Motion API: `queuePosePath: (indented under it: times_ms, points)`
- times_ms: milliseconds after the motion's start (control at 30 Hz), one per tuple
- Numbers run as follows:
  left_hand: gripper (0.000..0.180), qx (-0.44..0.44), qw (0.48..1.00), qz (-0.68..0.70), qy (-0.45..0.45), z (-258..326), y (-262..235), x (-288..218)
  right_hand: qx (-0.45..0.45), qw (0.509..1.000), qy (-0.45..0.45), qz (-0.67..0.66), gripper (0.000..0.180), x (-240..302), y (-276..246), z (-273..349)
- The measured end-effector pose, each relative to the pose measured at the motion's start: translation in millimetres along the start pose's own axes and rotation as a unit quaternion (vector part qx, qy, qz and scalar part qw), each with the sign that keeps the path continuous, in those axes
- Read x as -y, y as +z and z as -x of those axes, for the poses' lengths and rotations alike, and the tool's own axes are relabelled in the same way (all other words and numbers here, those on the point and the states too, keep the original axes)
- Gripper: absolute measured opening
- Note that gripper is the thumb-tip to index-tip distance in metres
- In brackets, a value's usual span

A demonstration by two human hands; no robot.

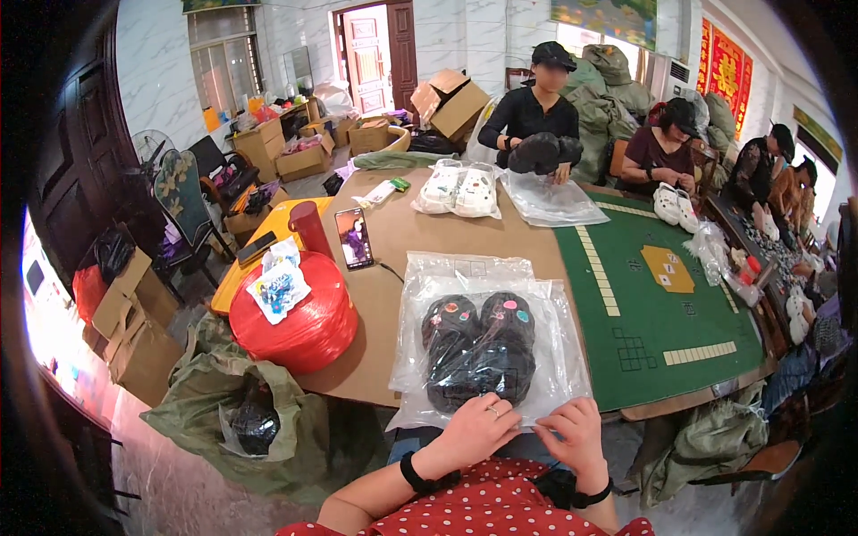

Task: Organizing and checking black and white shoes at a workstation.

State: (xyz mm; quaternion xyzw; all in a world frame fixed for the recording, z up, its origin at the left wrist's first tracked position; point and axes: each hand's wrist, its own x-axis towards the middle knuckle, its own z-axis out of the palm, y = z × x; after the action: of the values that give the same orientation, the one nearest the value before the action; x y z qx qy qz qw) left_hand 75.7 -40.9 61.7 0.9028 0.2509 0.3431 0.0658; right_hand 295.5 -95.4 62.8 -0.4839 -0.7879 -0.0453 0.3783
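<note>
A pair of black clogs (480, 357) with colourful charms lies inside a clear plastic bag (560, 344) on the cardboard-covered table in front of me. At the bag's near edge, my left hand (475, 432) has its fingers bent down, closed on the plastic just below the clogs. My right hand (575, 434) pinches the same edge at the bag's right corner, thumb against fingers. More clear plastic spreads under and beyond the clogs, so a second bag may lie beneath.
Left of the bag stand a phone (354, 239), a dark red cup (310, 230) and a red twine roll (295, 313). Bagged white clogs (458, 189) lie farther back. A green mat (652, 295) covers the right side. Across the table, a co-worker (534, 125) holds black clogs. A green sack (232, 420) sits lower left.
</note>
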Motion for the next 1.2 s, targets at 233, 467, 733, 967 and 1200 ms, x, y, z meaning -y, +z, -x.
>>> queuePosePath:
  times_ms: [233,467,733,967,1200]
  points:
    - [0.018,-0.014,1.0,0.009,0.014,-0.1,0.1,1.0,-0.009,1.0,0.003,-0.006,0.018,-0.1,-1.4,-2.7]
    - [0.015,-0.004,1.0,0.001,0.003,19.7,-12.0,9.6,-0.026,0.999,0.039,0.027,0.014,-7.8,-7.1,-1.7]
    - [0.017,-0.016,0.997,-0.07,-0.042,57.1,-43.6,23.6,-0.043,0.998,0.05,0.016,0.016,-9.3,-1.7,-0.9]
    - [0.019,-0.034,0.993,-0.093,-0.065,68.9,-65.1,33.2,-0.044,0.997,0.066,0.018,0.016,-12.4,0.8,0.2]
    - [0.032,-0.035,0.988,-0.007,-0.149,66.9,-73.9,41.5,-0.027,0.989,0.125,-0.08,0.035,-5.2,-6.8,-5.0]
